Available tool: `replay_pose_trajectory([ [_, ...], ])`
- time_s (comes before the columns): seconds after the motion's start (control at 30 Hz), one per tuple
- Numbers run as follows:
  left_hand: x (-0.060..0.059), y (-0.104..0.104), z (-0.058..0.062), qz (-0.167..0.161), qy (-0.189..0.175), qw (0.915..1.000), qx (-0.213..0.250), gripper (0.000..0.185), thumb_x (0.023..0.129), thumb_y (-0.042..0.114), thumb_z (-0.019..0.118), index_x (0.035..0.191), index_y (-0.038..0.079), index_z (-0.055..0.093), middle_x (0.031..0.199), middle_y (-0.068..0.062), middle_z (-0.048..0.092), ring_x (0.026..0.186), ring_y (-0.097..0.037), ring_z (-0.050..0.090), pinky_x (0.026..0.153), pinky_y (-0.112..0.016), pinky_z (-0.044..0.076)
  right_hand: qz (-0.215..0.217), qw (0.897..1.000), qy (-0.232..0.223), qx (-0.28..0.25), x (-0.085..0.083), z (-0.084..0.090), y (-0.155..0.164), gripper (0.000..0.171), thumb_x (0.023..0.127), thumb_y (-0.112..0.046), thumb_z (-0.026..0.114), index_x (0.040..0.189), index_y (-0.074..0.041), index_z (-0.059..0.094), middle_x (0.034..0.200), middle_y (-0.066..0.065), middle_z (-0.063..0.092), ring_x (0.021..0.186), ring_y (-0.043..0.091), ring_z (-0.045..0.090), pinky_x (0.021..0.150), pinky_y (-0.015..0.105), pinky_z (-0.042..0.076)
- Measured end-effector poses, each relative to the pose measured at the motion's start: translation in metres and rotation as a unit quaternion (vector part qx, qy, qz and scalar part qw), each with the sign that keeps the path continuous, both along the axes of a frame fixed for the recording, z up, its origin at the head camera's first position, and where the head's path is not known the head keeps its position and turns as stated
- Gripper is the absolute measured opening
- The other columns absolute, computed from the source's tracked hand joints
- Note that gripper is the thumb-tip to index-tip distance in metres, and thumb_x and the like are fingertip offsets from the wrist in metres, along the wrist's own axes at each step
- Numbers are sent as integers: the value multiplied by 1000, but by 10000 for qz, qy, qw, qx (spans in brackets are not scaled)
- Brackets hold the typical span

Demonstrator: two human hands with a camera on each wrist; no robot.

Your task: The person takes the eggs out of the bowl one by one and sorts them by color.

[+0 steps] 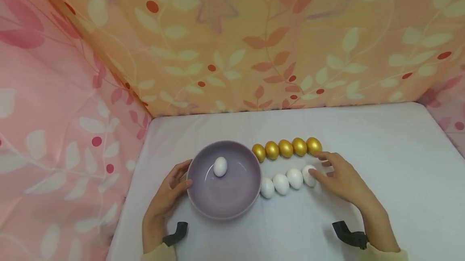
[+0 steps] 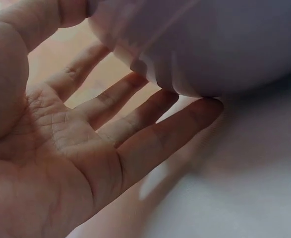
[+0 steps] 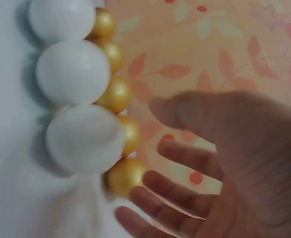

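Note:
A lilac bowl (image 1: 203, 200) stands on the white table with one white egg (image 1: 220, 166) inside it. My left hand (image 1: 183, 176) rests against the bowl's left side; its straight fingers (image 2: 185, 116) lie against the bowl's (image 2: 224, 44) wall. Right of the bowl lie a row of several gold eggs (image 1: 286, 148) and, nearer me, a row of several white eggs (image 1: 281, 183). My right hand (image 1: 321, 167) hovers with spread fingers at the right end of both rows, beside the last white egg (image 1: 308, 174). In the right wrist view that egg (image 3: 83, 139) and a gold egg (image 3: 125, 176) sit just off my fingertips (image 3: 160, 183).
Floral cloth walls stand close behind the table (image 1: 381, 152) and along its left side (image 1: 72, 132). Bare white surface stretches to the right of the eggs. Black wrist mounts (image 1: 176, 232) (image 1: 348, 234) sit on both forearms.

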State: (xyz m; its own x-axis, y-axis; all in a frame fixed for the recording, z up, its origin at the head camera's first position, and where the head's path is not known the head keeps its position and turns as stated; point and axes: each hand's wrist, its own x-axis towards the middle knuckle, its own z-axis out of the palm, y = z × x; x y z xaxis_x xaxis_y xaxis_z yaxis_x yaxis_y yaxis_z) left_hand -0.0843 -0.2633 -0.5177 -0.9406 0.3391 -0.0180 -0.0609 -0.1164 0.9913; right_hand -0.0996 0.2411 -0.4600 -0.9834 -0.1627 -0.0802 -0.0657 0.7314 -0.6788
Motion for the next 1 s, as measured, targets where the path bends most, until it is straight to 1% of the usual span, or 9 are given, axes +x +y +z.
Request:
replay_pose_trajectory([
  [0.13,1,0,3,74,-73,9999,4,61,103,-5,55,160,1,34,156,6,52,145,-4,50,109,-23,50,-90,9955,907,-261,-7,22,-31,43,99,-21,76,135,-2,64,132,21,66,117,40,68,91,57,61],
  [0.27,5,3,6,299,-263,9992,79,63,104,-2,55,163,5,33,155,7,52,143,-3,52,107,-25,52,505,9854,1458,-716,-18,41,-97,32,95,-14,78,125,-9,71,121,11,72,107,31,71,89,51,62],
  [0.4,9,9,6,490,-518,9974,61,63,106,2,55,165,9,33,155,9,52,141,-2,54,102,-29,56,1354,9857,918,-408,-28,47,-171,32,96,-25,76,123,-10,71,114,11,73,101,27,70,89,45,59],
  [0.5,10,13,7,567,-596,9966,-43,62,107,4,55,165,10,34,155,10,52,138,-3,57,99,-31,58,1590,9860,401,291,-35,40,-215,39,94,-34,75,122,-8,69,110,14,72,97,30,70,86,46,57],
  [0.6,11,18,6,716,-624,9954,-92,61,107,5,56,164,11,36,154,9,53,135,-4,59,96,-31,59,1697,9827,18,746,-45,27,-241,36,92,-31,76,117,-8,68,108,14,70,97,34,69,86,49,56],
  [0.7,10,20,5,860,-654,9941,-65,60,106,5,57,163,10,37,151,9,54,133,-4,60,94,-31,59,1910,9780,-185,823,-52,20,-252,30,86,-21,78,112,-9,69,109,12,71,101,32,67,88,47,55],
  [0.8,10,20,3,887,-698,9936,18,60,107,5,56,163,8,36,150,10,55,133,-3,59,96,-31,59,2020,9778,-141,532,-52,24,-247,32,82,-16,80,111,-10,69,107,8,71,100,27,65,89,44,54],
  [0.9,11,21,4,890,-755,9931,78,61,106,4,56,163,8,36,150,11,55,134,-4,59,98,-31,58,1863,9824,111,-59,-42,40,-218,34,82,-18,81,113,-13,69,106,5,70,97,21,63,87,38,53],
  [1.0,13,21,4,933,-749,9928,77,61,106,4,56,163,9,36,150,10,56,133,-4,59,100,-31,58,1454,9862,253,-747,-28,55,-172,35,88,-19,80,120,-14,69,113,4,71,102,20,66,89,39,57],
])
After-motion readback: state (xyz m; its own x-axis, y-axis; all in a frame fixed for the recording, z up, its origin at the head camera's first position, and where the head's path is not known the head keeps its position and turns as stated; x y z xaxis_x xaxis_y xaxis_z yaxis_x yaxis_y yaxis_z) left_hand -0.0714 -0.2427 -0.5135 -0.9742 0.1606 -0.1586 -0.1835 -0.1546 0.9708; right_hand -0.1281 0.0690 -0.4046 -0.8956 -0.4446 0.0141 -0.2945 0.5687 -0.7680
